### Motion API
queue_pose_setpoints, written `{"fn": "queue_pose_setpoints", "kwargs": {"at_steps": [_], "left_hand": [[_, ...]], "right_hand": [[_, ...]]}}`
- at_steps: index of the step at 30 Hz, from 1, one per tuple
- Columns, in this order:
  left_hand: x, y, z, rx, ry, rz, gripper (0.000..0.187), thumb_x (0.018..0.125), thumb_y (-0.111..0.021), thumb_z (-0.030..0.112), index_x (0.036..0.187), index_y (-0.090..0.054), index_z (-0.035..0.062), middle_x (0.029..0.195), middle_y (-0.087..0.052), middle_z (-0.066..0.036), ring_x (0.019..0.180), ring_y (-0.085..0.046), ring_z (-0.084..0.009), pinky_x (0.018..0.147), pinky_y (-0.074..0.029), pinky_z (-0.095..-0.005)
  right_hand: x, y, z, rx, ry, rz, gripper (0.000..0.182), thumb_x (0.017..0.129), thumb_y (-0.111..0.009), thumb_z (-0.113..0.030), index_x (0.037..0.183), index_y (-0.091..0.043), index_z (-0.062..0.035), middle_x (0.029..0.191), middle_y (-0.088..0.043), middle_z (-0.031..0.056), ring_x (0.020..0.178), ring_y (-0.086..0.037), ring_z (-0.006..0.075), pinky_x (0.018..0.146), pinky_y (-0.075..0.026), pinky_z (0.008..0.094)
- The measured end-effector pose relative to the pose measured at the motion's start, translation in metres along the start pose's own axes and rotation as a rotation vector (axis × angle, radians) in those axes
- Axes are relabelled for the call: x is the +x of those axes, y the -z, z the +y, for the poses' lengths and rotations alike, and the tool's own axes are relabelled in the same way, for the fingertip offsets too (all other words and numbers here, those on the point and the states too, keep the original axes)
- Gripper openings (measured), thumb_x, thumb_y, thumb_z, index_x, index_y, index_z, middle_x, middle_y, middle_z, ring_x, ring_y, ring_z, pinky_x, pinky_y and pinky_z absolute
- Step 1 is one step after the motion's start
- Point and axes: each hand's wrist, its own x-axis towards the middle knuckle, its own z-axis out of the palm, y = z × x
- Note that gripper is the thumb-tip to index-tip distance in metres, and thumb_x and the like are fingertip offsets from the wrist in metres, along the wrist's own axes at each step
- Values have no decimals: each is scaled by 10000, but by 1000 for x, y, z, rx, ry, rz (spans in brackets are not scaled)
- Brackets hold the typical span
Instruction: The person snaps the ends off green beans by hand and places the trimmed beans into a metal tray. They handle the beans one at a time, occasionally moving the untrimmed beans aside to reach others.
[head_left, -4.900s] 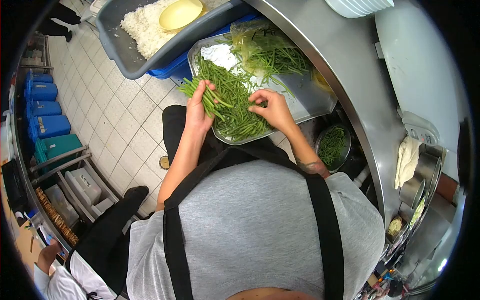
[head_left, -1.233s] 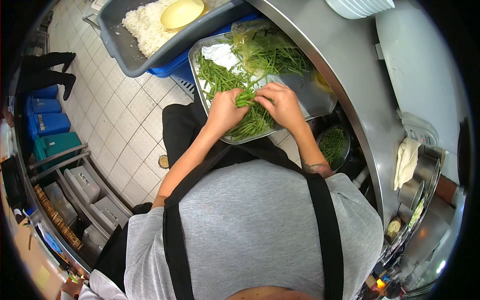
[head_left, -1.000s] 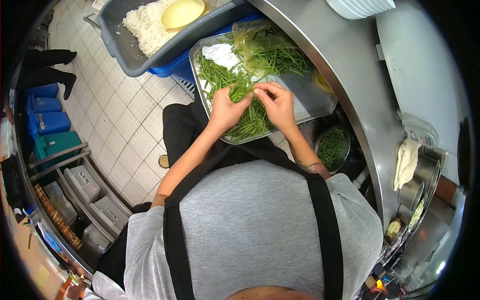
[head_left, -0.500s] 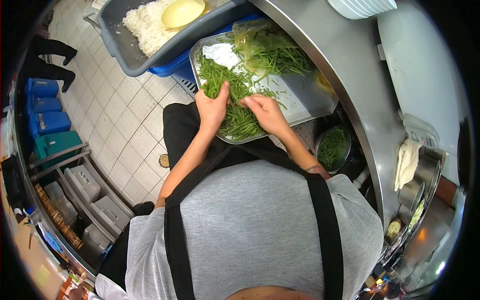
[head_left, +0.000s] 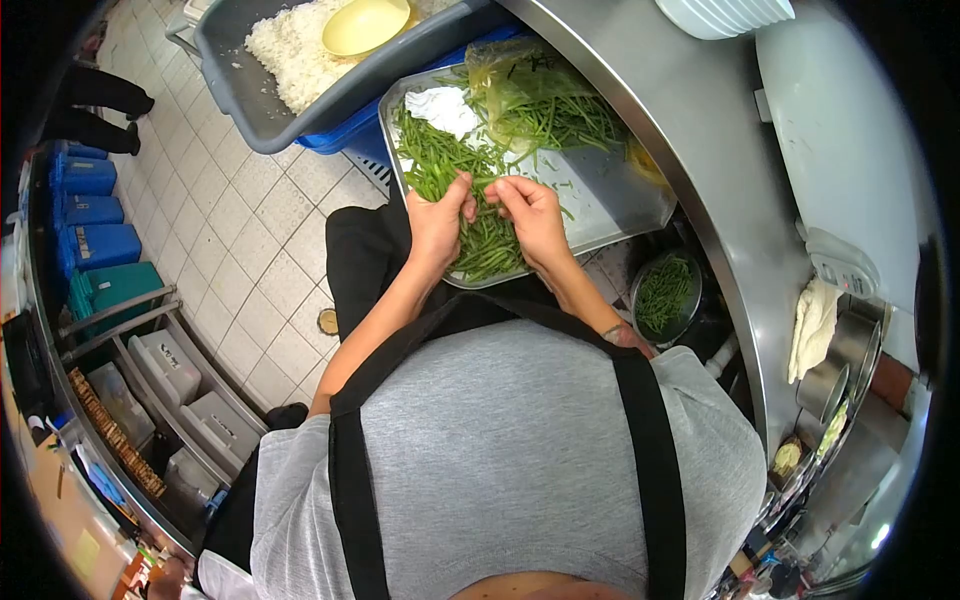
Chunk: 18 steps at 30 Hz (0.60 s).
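Note:
A metal tray (head_left: 600, 218) rests at my lap, heaped with green beans (head_left: 490, 245) and loose cut bits. My left hand (head_left: 437, 222) is closed around a bunch of green beans that sticks out past the thumb. Close beside it, my right hand (head_left: 530, 215) pinches at the tip of a green bean between thumb and fingers. A clear yellowish plastic bag (head_left: 510, 80) with more beans lies at the tray's far side, next to a crumpled white piece (head_left: 442, 110).
A grey tub (head_left: 222, 85) of white rice with a yellow bowl (head_left: 366, 26) stands beyond the tray. At right, a pot (head_left: 668, 295) of green beans sits under the steel counter (head_left: 700, 150). Blue bins (head_left: 105, 245) and a person's legs (head_left: 105, 110) are at left.
Both hands have come closer together, the left shifting right and the right lifting slightly. At the far left, the other person's legs have moved.

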Motion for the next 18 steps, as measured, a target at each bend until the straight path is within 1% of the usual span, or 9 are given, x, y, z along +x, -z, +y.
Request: {"fn": "queue_pose_setpoints", "kwargs": {"at_steps": [3,5,6,8,9,10,12,15,18], "left_hand": [[8,8,1,-308,137,77,107,845,-551,92,885,-459,53,668,-450,-36,522,-423,-132,490,-374,-275],[17,22,-1,-439,204,153,124,846,-556,126,884,-457,62,668,-450,-33,547,-430,-129,502,-377,-276],[19,27,1,-493,238,185,131,845,-557,138,885,-457,65,670,-452,-32,556,-432,-128,503,-378,-277],[20,36,1,-491,238,162,139,845,-559,156,882,-457,67,697,-472,-42,570,-442,-128,503,-386,-270],[18,36,3,-491,266,128,139,845,-558,154,879,-456,67,713,-482,-47,573,-444,-130,503,-388,-260],[18,38,6,-490,291,95,139,844,-558,153,875,-454,66,728,-491,-52,576,-446,-132,503,-390,-251],[18,45,1,-520,300,62,160,835,-563,130,905,-471,20,797,-545,-103,645,-515,-166,532,-442,-266],[14,38,-1,-574,486,35,152,847,-558,109,940,-488,11,927,-584,-115,780,-598,-185,678,-551,-295],[8,30,-1,-553,518,-6,139,845,-556,71,950,-491,7,895,-586,-102,778,-603,-181,686,-557,-311]], "right_hand": [[4,8,-1,323,-106,-57,174,882,-563,-141,907,-650,7,820,-645,19,761,-560,64,665,-433,212],[8,19,-13,-119,-27,-379,145,854,-567,-108,929,-653,-19,882,-634,52,798,-587,131,705,-456,255],[10,23,-10,-120,-28,-379,145,854,-567,-108,929,-653,-19,882,-634,52,798,-587,131,705,-456,255],[15,32,1,-865,489,-291,171,797,-577,-56,948,-659,-60,948,-603,87,834,-599,238,753,-471,322],[20,37,6,-924,505,-188,242,743,-591,-26,965,-661,-93,986,-574,115,830,-587,315,763,-471,370],[28,43,6,-923,510,-195,242,743,-591,-26,965,-661,-93,986,-574,115,830,-587,315,763,-471,370],[43,52,7,-948,425,18,194,761,-589,-55,937,-665,-83,952,-568,113,821,-591,315,743,-481,390],[61,60,14,-1090,378,118,159,735,-627,-59,887,-665,-82,894,-545,118,805,-582,323,730,-476,397],[66,65,20,-1068,376,145,131,718,-646,-50,843,-666,-83,865,-525,118,769,-569,327,697,-472,390]]}}
